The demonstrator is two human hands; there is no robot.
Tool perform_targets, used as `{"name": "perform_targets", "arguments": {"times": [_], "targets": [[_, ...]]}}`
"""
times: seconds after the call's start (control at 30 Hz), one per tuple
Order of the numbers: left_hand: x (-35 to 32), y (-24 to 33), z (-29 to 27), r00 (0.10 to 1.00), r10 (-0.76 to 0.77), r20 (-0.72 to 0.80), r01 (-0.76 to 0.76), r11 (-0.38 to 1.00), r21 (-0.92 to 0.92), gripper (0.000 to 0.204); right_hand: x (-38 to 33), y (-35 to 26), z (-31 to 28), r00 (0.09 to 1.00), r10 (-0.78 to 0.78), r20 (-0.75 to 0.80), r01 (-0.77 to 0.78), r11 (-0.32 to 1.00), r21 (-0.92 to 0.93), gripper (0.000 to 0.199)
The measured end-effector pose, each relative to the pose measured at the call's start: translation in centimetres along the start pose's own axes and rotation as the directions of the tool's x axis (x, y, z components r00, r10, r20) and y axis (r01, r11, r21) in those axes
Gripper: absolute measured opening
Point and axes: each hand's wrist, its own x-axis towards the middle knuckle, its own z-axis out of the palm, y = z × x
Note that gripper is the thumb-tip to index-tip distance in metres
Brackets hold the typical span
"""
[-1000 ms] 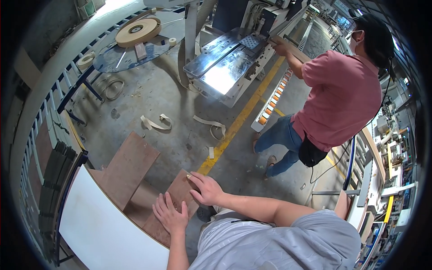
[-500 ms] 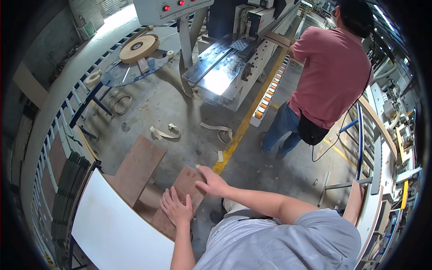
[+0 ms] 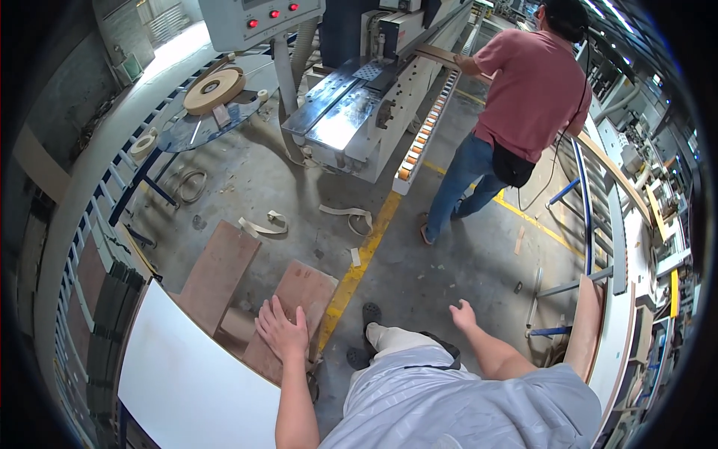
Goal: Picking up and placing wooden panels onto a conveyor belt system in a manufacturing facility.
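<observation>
My left hand (image 3: 283, 329) lies with its fingers spread on a narrow brown wooden board (image 3: 301, 290), which is on top of a stack at my left front. Beside it, a second brown board (image 3: 218, 268) slants away to the left. Out to my right, my right hand (image 3: 464, 314) hangs in the air over the floor, touching nothing. It is partly turned away, but thumb and fingertips look apart and no object shows in it. Nearest on the left is a large white panel (image 3: 187, 359), its edge close to my left forearm.
A person in a red shirt (image 3: 523, 90) stands ahead by a machine with a metal bed (image 3: 336, 112) and a roller rail (image 3: 426, 135). A round table (image 3: 172, 135) holds a tape roll (image 3: 215, 90). Tape strips (image 3: 265, 224) litter the floor. Racks line both sides.
My right hand has left the board and swung right. My left hand stays on the board. The person in red has shifted, and the whole view has turned slightly.
</observation>
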Motion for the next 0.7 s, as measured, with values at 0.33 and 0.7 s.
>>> {"name": "perform_targets", "arguments": {"times": [0.33, 0.7], "targets": [[-0.6, 0.1, 0.9, 0.999, 0.042, -0.01, -0.042, 0.999, 0.024, 0.059, -3.1, 15.1, 1.7, 0.974, 0.166, 0.156, -0.174, 0.984, 0.04, 0.055], [-0.9, 1.9, 2.0, 0.999, 0.004, 0.042, -0.007, 0.997, 0.072, 0.057, 2.3, 22.7, 1.1, 0.968, 0.2, 0.151, -0.244, 0.89, 0.384, 0.049]]}}
